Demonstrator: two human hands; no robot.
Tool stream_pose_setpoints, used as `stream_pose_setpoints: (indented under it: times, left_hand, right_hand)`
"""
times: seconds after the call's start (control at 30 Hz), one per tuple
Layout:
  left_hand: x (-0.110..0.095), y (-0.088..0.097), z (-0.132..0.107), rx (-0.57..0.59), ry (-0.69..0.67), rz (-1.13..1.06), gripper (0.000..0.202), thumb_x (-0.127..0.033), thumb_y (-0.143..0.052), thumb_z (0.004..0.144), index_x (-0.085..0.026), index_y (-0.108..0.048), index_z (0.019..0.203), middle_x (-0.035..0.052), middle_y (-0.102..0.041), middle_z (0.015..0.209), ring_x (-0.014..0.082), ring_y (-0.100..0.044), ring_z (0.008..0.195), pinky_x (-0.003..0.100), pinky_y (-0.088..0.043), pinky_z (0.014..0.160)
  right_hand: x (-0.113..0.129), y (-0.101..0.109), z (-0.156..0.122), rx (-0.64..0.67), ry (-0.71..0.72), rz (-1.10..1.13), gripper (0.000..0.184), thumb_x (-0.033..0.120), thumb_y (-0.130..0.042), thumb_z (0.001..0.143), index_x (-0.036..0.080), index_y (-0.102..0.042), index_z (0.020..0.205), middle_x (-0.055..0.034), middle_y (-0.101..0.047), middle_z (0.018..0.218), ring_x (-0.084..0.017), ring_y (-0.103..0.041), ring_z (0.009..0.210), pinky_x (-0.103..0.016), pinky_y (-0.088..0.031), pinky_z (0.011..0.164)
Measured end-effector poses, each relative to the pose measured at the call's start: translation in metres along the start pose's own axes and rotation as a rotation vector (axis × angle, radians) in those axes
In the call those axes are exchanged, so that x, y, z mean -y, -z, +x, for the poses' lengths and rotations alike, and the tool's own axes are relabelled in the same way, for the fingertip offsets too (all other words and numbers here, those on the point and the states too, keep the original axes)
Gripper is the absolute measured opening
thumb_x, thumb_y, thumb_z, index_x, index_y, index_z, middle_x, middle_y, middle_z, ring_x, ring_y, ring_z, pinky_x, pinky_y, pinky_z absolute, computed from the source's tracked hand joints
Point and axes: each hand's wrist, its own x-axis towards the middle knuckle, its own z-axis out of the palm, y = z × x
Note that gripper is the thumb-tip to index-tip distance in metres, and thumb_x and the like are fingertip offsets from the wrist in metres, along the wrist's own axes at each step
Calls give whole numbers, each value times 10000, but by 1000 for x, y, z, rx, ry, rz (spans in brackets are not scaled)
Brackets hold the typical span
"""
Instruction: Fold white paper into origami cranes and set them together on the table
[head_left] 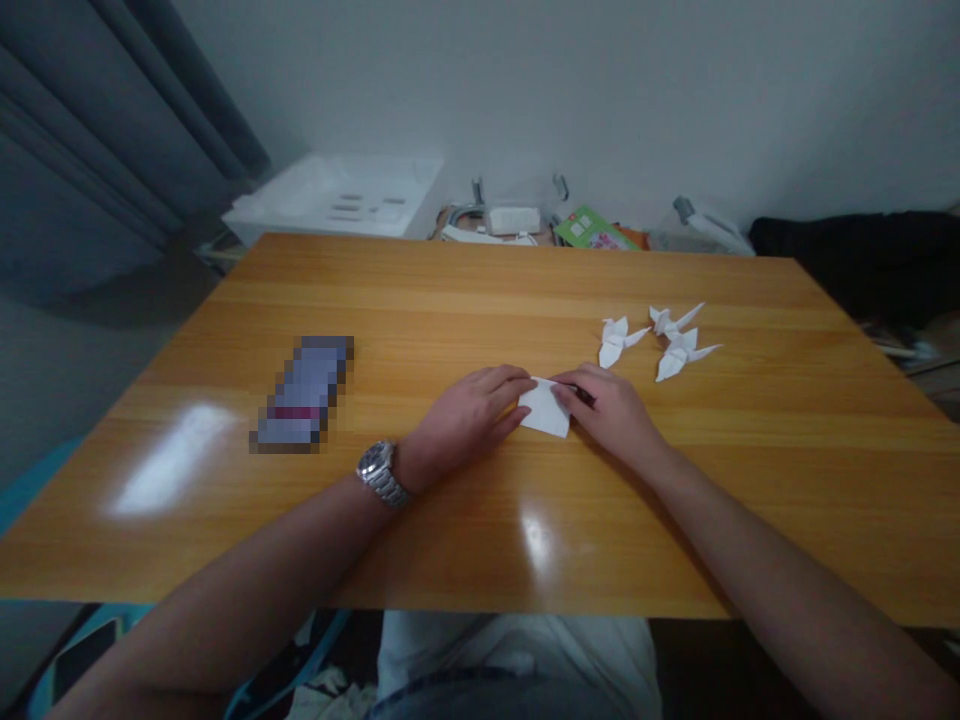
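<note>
A small folded piece of white paper (546, 410) lies on the wooden table (480, 290) in front of me. My left hand (465, 418), with a metal watch (381, 473) on the wrist, rests palm down with its fingers pressing the paper's left edge. My right hand (613, 408) presses the paper's right side with curled fingers. Three finished white paper cranes (660, 343) stand just beyond my right hand.
A blurred-out flat object (304, 395) lies on the table to the left. Behind the far edge sit a white box (337, 195), a green booklet (592, 230) and other clutter. Dark curtains (90, 130) hang at the left.
</note>
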Motion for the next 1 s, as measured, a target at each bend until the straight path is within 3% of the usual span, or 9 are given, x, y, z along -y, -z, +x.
stream_pose_setpoints:
  times: [0.2, 0.33, 0.4, 0.53, 1.0]
  left_hand:
    - [-4, -11, -5, 128, -33, 114, 507, -363, -536, 1028, -120, -487, 1470, 147, -542, 1483, 271, -497, 1387, 457, -306, 1254]
    - [-4, -13, -6, 122, 37, 173, 566, -448, -503, 1034, -126, -463, 1498, 147, -518, 1520, 299, -417, 1461, 485, -236, 1275]
    - [-4, -14, -5, 106, 68, 195, 583, -479, -483, 1036, -120, -468, 1495, 158, -519, 1517, 308, -419, 1458, 489, -236, 1271]
    - [-6, -14, -3, 95, 75, 201, 576, -488, -463, 1042, -118, -484, 1482, 165, -543, 1484, 303, -458, 1418, 489, -249, 1260]
    - [-2, -14, 1, 101, 76, 181, 578, -517, -422, 1054, -122, -513, 1465, 151, -546, 1500, 286, -446, 1440, 485, -232, 1268]
  right_hand:
    - [-9, -7, 2, -25, 39, -56, 294, 330, -531, 1018, 168, -758, 1111, -107, -679, 971, -253, -645, 954, -399, -526, 877]
    - [-4, -7, 1, -36, 90, -177, 376, 370, -498, 1023, 204, -687, 1303, -147, -651, 1206, -312, -583, 1155, -502, -476, 1029]
    - [2, -6, 0, 11, 121, -231, 434, 383, -458, 1037, 212, -615, 1403, -150, -615, 1330, -327, -537, 1245, -524, -438, 1084]
    - [13, -8, -3, 103, 99, -358, 561, 460, -416, 1045, 160, -502, 1511, -182, -576, 1367, -347, -504, 1266, -520, -420, 1099]
    - [22, -16, -7, 115, 36, -476, 583, 481, -384, 1052, 149, -496, 1518, -197, -574, 1317, -355, -498, 1238, -513, -429, 1078]
